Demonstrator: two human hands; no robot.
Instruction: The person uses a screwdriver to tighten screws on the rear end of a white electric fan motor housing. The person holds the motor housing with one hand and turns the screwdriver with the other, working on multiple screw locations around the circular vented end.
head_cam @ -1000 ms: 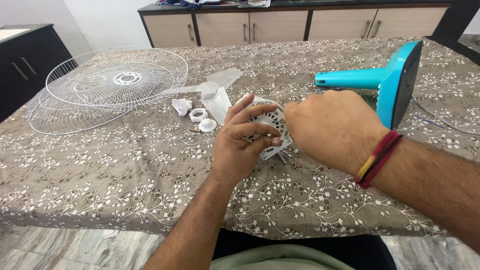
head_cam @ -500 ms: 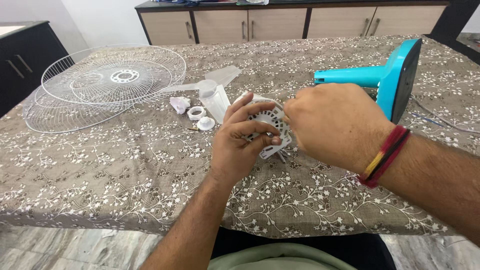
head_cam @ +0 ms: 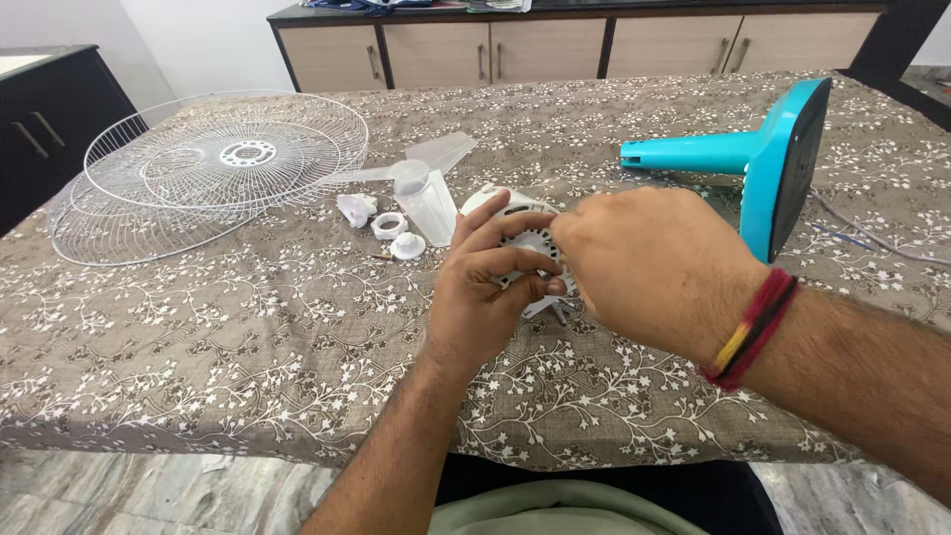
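Head view: left hand (head_cam: 485,297) fingers remain clamped on white motor housing (head_cam: 525,243); right hand (head_cam: 659,267) stays over it, fingers hidden, grip unclear; little change, work ongoing above tabletop (head_cam: 248,337).

The right hand (head_cam: 659,267) has slid a little left over the white housing (head_cam: 525,248), now covering more of it. The left hand's fingers (head_cam: 500,260) have curled tighter round the housing's front, thumb tucked beneath.

Both hands, left hand (head_cam: 485,292) and right hand (head_cam: 659,263), clasp a white fan motor housing (head_cam: 523,243).
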